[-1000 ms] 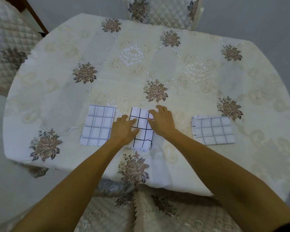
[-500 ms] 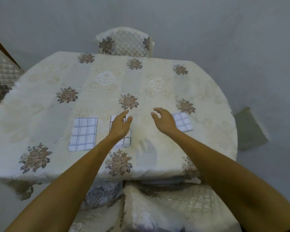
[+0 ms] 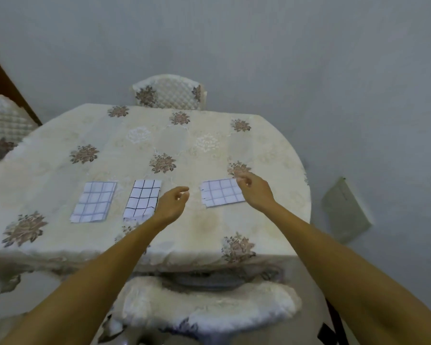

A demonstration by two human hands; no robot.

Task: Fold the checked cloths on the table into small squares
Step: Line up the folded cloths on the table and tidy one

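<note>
- The fingers of the left hand (image 3: 171, 207) were loosely curled over the table (image 3: 209, 227), thumb and forefinger tips close together, holding nothing.
- The fingers of the right hand (image 3: 255, 192) were curled at the far right corner of the right cloth (image 3: 222, 192). Blur made it impossible to tell whether they pinched that corner or only hovered at it.
- The right cloth was a flat folded rectangle of thin white fabric with a faint blue-grey check. It lay between the two hands, its left edge slightly ragged.
- The middle cloth (image 3: 142, 199) lay just left of the left fingers, its near right corner hidden under the hand. It was white with a bold black check, folded into a narrow upright rectangle, with a soft fold showing at its near end.
- The left cloth (image 3: 93, 202) lay further left of those fingers, apart from the middle one. It was white with a pale grey-blue check and folded into a flat rectangle.
- The table wore a cream, slightly glossy cover with rounded corners, damask scrollwork and brown flower clusters.
- The far chair (image 3: 168, 94), beyond the fingers, had a quilted cream back with the same flowers.
- The near chair (image 3: 204, 305), below the forearms, had a fluffy white seat.
- A flat grey-green sheet (image 3: 343, 210) lay on the floor, right of the right fingers.
</note>
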